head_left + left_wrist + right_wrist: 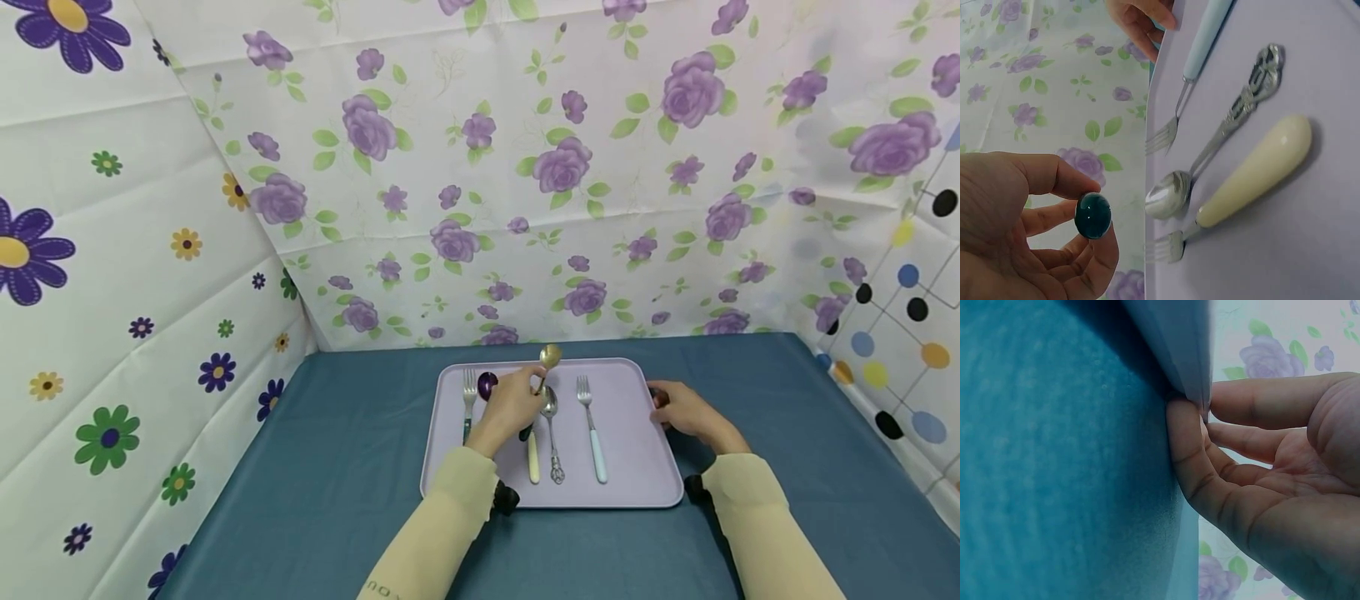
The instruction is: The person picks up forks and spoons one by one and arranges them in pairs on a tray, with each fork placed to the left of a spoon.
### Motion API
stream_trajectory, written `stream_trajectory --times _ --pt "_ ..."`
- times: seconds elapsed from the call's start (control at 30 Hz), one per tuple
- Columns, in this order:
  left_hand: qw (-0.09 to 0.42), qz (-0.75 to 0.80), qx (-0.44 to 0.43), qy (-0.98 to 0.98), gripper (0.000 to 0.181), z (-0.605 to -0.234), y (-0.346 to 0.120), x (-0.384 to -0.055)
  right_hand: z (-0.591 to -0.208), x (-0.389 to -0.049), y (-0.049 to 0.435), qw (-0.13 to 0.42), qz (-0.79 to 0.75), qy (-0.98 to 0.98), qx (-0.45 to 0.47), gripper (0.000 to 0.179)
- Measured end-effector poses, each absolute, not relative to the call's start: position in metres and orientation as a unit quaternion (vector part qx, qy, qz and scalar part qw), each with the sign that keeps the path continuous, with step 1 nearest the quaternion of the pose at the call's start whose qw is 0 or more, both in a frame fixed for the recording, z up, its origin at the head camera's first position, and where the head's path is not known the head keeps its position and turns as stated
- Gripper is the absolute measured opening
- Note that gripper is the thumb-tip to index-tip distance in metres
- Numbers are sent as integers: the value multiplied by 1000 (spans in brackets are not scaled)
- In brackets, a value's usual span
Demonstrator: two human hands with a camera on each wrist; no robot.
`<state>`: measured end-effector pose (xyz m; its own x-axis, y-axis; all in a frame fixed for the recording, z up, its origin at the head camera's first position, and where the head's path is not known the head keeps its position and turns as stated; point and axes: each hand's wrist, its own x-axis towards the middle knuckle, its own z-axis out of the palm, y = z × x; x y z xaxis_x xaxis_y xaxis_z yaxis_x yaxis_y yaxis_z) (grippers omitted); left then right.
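Observation:
My left hand (513, 407) pinches a spoon above the tray, its gold-coloured bowl (551, 356) pointing toward the back wall. The left wrist view shows the round dark green end of that spoon's handle (1092, 215) between thumb and fingers. Below the hand lie a cream-handled fork (1257, 172) and a silver spoon (552, 433) with an ornate handle. My right hand (688, 410) grips the right rim of the pale lilac tray (637, 475), thumb on one side and fingers curled round the other, as the right wrist view (1235, 456) shows.
Farther right on the tray is a fork with a light blue handle (597, 454). At its left lie a dark-handled fork (469, 396) and a dark purple spoon (487, 384), partly hidden by my left hand. Blue cloth (360, 467) covers the table; flowered sheets (465, 183) stand behind.

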<state>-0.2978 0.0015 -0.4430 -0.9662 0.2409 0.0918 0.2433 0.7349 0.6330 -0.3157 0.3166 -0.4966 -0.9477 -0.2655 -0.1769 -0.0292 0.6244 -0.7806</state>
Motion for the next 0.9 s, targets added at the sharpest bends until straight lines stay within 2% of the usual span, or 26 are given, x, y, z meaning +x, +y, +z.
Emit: stream_trajectory --times 0.43,0.73,0.9 --pt "-10 -333 -136 -933 43 -442 25 -293 -496 -314 316 140 -423 892 -73 65" --pt "-47 -324 -145 -934 40 -441 50 -286 -498 -316 319 139 -425 891 -82 64" --pt "-46 -304 -157 -938 38 -439 60 -279 -498 -318 317 142 -424 891 -79 65"
